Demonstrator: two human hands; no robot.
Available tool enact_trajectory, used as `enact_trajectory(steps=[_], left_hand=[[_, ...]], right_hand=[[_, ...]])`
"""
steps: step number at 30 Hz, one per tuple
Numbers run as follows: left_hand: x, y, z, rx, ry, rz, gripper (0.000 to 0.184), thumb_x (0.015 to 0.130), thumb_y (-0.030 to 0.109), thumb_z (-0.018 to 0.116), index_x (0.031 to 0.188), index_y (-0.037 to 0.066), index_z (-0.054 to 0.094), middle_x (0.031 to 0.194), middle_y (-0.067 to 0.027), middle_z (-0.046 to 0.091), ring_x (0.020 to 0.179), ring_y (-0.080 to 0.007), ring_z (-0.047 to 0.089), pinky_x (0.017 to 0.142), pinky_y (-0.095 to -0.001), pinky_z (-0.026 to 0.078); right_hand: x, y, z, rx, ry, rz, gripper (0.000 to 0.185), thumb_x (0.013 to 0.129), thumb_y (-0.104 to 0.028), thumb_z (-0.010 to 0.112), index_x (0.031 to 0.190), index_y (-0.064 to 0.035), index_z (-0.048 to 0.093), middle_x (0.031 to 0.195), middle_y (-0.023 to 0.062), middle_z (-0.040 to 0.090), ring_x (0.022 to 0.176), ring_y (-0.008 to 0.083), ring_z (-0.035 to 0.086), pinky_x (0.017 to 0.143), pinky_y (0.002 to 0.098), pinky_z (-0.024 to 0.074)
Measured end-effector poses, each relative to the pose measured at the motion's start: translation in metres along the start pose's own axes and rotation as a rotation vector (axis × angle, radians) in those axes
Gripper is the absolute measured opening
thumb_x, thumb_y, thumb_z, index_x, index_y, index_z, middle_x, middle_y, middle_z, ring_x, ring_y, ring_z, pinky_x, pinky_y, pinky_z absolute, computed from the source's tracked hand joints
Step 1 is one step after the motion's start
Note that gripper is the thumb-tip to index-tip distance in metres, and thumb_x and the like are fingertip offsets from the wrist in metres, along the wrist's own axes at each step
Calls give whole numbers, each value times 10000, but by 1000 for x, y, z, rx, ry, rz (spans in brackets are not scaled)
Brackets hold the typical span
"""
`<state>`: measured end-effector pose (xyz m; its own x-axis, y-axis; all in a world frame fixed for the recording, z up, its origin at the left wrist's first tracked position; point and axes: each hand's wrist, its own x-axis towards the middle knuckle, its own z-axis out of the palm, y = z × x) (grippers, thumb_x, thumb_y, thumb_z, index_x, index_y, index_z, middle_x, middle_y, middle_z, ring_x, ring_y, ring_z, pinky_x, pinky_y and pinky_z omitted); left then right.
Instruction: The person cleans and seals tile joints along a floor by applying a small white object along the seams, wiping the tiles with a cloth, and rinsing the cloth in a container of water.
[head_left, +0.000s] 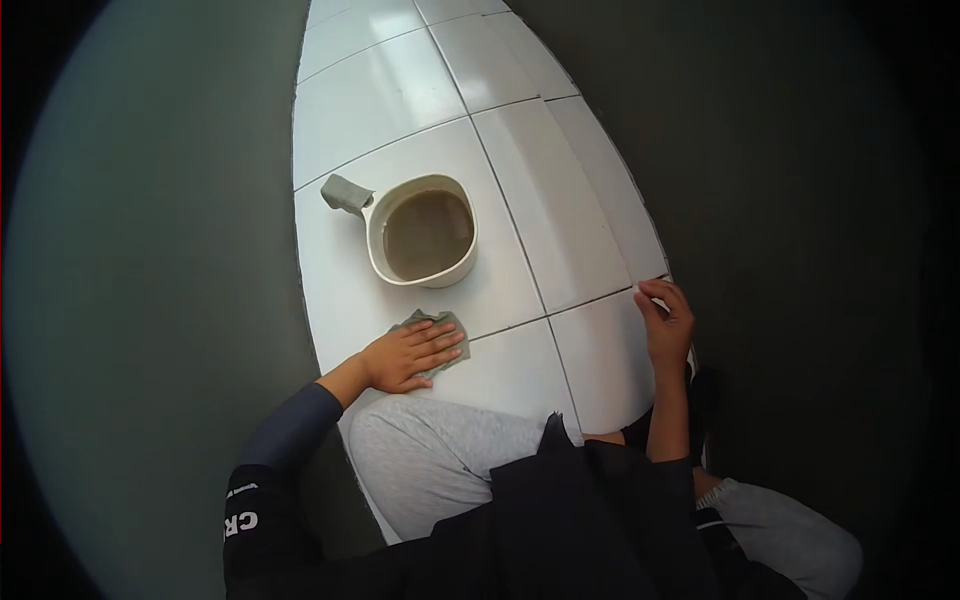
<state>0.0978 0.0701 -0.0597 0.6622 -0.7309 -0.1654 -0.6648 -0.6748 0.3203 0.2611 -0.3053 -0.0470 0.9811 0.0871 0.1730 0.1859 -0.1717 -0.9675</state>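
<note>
My left hand (412, 356) lies flat with its fingers stretched out, on top of a grey-green cloth (456, 350) spread on the white tiles. Just beyond it stands a cream plastic dipper (376, 262), filled with cloudy brownish water (428, 235). Its handle points to the far left, and a grey-green piece of cloth or similar material (345, 194) covers the end. Off to the right, my right hand (668, 318) is close to the tiled surface's right edge. Its fingers curl in towards the thumb in a pinch; whether something small sits between them I cannot make out.
White tiles (400, 150) with dark joints form a long raised surface running away from me. Dark grey floor (180, 250) borders it on the left and right. My bent knee in grey trousers (410, 460) rests at the near end.
</note>
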Motion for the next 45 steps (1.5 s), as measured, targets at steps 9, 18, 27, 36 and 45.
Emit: enact_trajectory(steps=[9, 18, 27, 36, 45], left_hand=[[163, 1, -15, -59, 84, 240, 656, 922, 480, 368, 1424, 67, 278, 1505, -124, 204, 1403, -275, 152, 1142, -415, 119], [271, 5, -10, 4, 206, 245, 639, 933, 461, 367, 1427, 69, 266, 1499, -126, 214, 1403, -270, 152, 1137, -421, 148], [329, 12, 2, -46, 292, 30, 467, 932, 339, 439, 1296, 49, 464, 1431, -118, 363, 1374, -265, 243, 1125, -408, 182], [297, 7, -87, -1764, 907, -298, 474, 988, 421, 312, 1175, 29, 503, 1032, -82, 591, 914, -153, 561, 789, -279, 446], [113, 13, -143, -1241, 1399, -614, 382, 911, 181, 566, 1224, -13, 464, 1110, -82, 575, 1034, -171, 545, 900, -291, 429]], right_hand=[[10, 4, -8, 0, 77, 35, 120, 791, 13, 669, 910, 14, 661, 989, 66, 607, 893, 128, 602, 759, 238, 531], [25, -5, -20, -30, 176, 2, 122, 802, 10, 660, 924, 15, 658, 991, 71, 612, 889, 127, 609, 773, 241, 528], [23, -17, -22, 9, 201, -38, 117, 811, -13, 664, 925, 11, 659, 1003, 65, 614, 911, 123, 601, 772, 232, 516], [27, -23, -36, 84, 256, -16, 99, 808, -39, 684, 901, -6, 672, 992, 55, 616, 922, 126, 587, 791, 234, 491], [24, -67, 45, 101, -63, 69, 196, 817, -20, 639, 1012, -43, 633, 1014, 27, 525, 901, 123, 549, 784, 232, 483]])
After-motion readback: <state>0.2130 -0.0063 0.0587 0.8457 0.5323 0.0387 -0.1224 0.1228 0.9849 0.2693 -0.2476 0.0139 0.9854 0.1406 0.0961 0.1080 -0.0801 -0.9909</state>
